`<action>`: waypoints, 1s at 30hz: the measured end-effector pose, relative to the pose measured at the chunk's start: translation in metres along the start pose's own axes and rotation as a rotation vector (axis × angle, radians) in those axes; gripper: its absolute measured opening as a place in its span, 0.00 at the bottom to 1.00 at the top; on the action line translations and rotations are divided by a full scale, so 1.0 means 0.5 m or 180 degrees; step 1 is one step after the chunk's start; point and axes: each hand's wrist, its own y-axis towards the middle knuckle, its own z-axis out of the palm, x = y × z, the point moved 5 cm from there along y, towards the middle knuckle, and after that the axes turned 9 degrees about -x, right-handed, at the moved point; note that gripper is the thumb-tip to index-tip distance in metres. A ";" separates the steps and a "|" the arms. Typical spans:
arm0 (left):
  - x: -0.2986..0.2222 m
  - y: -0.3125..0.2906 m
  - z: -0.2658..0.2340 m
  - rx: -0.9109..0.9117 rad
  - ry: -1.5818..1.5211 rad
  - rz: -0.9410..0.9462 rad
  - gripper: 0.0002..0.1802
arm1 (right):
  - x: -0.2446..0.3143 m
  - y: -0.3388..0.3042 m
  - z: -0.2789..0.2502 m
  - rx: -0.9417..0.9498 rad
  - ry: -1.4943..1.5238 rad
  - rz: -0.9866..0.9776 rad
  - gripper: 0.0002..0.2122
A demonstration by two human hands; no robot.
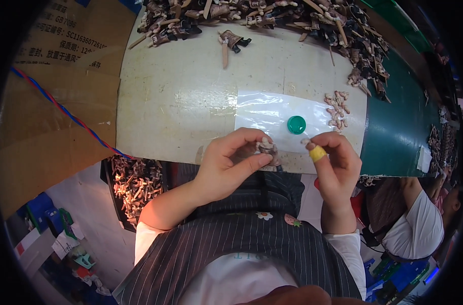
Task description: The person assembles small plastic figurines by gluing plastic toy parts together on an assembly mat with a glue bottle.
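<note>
1. On my feed, the left hand [226, 165] has thumb and fingers clamped on a small figurine [268, 147], held over the table's near edge.
2. Just right of that grip, the right hand [338, 168], its thumb in a yellow wrap [317, 153], pinches a small pale piece [305, 143]; its exact shape is too small for me to tell. Figurine and piece are apart, so I judge this pairing unfinished.
3. Slightly beyond the right-hand grip, a green cap [296, 124] sits on a white sheet [262, 112]; I can't make out its contents.
4. Farther out and right of it, a cluster of loose pale pieces [338, 109] looks to me like stock left to use.
5. Left of and below the left-hand grip, a dark bin [107, 175] is full of small parts or figures; whether they are finished, I can't tell.
6. Well beyond both grips, one lone figure [235, 40] lies before a big heap of figures [353, 40] on the pale tabletop [170, 101].
7. Outermost, I see cardboard [64, 137] far left, a green surface [394, 132] right, and a seated co-worker [414, 229].
</note>
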 end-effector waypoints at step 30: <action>-0.040 -0.061 0.074 0.0428 0.1998 0.2265 0.16 | -0.069 -0.062 0.043 0.1636 0.2486 0.2101 0.12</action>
